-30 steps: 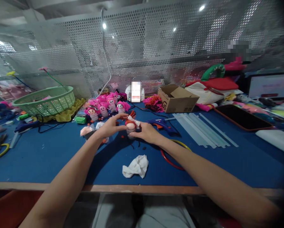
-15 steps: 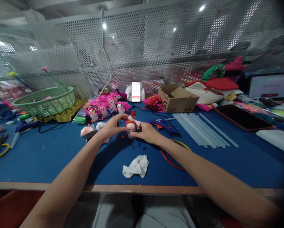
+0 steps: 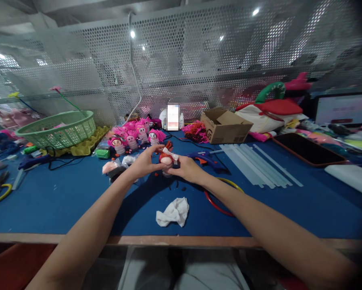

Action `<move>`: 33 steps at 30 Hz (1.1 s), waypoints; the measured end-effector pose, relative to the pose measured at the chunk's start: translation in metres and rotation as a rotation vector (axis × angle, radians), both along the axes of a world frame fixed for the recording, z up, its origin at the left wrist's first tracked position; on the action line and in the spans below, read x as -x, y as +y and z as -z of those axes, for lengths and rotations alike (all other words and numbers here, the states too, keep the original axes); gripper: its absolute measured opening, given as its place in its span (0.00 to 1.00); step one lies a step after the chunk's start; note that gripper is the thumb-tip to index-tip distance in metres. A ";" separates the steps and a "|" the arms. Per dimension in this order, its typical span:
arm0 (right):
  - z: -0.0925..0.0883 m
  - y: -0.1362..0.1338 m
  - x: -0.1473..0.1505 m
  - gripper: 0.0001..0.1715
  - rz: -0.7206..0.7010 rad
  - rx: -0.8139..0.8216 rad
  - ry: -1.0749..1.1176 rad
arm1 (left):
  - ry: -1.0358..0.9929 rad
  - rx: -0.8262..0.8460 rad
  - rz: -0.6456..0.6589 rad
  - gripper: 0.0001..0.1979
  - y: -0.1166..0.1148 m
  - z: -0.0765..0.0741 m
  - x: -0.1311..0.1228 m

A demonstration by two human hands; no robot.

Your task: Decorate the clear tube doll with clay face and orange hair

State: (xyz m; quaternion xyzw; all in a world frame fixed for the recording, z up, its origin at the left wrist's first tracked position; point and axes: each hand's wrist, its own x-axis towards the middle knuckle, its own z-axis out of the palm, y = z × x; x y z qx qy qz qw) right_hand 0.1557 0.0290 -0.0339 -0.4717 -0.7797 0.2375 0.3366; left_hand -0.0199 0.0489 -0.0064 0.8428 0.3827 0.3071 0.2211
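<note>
Between my hands is a small doll with red-orange hair, a white bow, a plain peach face and a pale ringed body. My left hand grips its head from the left, thumb near the face and fingers at the hair. My right hand closes on its right side, by the bow and body. Dark scraps lie on the blue mat just below the doll. Several finished-looking dolls with pink hair stand behind my left hand.
A blue glue gun and clear glue sticks lie to the right. Near my right forearm is a red-and-yellow ring. A crumpled white tissue lies in front. Further off are a cardboard box, green basket, and pliers.
Both hands keep their hold on the doll in nearly the same place. The red-orange hair shows slightly more above the left fingers.
</note>
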 end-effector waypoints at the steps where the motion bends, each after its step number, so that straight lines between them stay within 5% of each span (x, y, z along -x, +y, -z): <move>1: 0.000 0.000 0.000 0.24 -0.005 -0.007 0.000 | 0.002 -0.007 -0.004 0.32 0.000 0.001 -0.001; 17: -0.001 0.001 0.001 0.21 0.043 -0.028 -0.071 | -0.064 -0.109 -0.197 0.33 -0.007 0.017 -0.022; 33: -0.001 0.001 0.001 0.21 0.042 -0.025 -0.065 | -0.088 -0.163 -0.184 0.33 -0.006 0.019 -0.022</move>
